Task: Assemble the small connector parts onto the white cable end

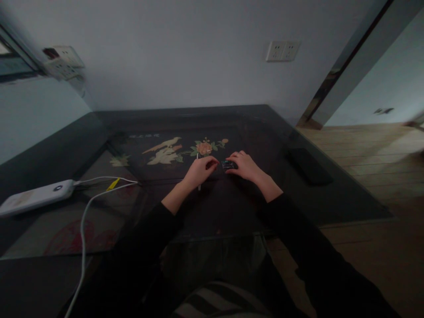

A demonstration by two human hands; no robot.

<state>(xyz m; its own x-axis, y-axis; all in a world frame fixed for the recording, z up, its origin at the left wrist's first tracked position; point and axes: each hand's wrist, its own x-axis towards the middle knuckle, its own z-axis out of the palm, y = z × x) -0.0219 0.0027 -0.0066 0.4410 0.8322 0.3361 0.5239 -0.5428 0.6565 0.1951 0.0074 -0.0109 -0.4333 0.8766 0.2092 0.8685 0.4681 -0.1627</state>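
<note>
Near the middle of the dark glossy table (212,212), my right hand (244,165) grips a small dark rectangular piece (227,165) with pale and greenish markings, thumb on its near side and fingers on its far side. Its exact kind is too small to make out. My left hand (201,170) is just left of it, thumb and fingertips pinched together. Whatever those fingertips hold, if anything, is hidden. A thin white stick (199,187) runs beneath my left hand, showing at both ends; whether the hand touches it I cannot tell.
A black flat slab, perhaps a phone (308,166), lies at the right. On the left is a white power bank (39,196) with a white cable (83,234) bearing a yellow tag (113,183). Wall sockets (283,51) are above the table's back edge.
</note>
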